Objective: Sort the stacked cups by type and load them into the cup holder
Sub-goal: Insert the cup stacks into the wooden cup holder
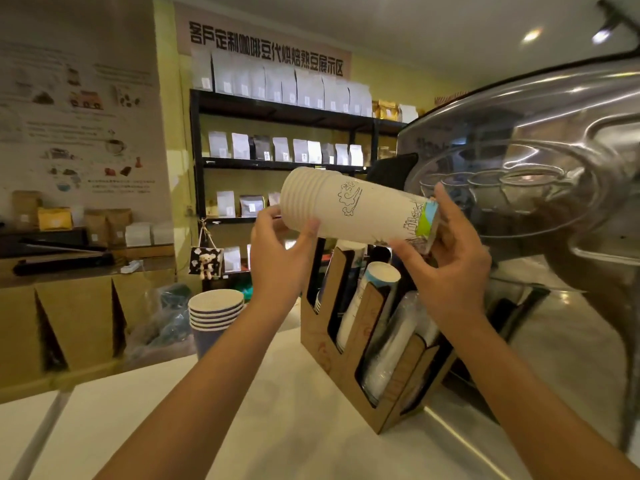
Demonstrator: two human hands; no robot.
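— White paper, nested and printed with line drawings: is that the stack of white cups (353,209) being loaded?

— Yes. A person holds it on its side, raised above the cardboard cup holder (349,362) on the pale counter (242,427). The left hand (280,251) grips the rim end, thumb on one side and fingers curled round the other; the right hand (453,258) cradles the base end, where a green and blue band shows, fingers wrapped round it.

— How much of the job looks done?

— Partly, by the look of it. The holder's slots already carry stock: a tall white stack with a blue-lined rim (374,292) stands in a middle slot, clear plastic cups (391,351) fill a nearer one, and a few rims show low in the far slot, too small to identify.

— And what is left?

— The white stack is not yet in any slot; it seems set to go in with its matching type. A short stack of dark blue cups (214,313) sits upright on the counter, just left of the holder and apart from it, and likely awaits its turn.

— Anything else in frame?

— A steel espresso machine (554,161) crowds the right; shelves of coffee bags (284,147) line the back wall.
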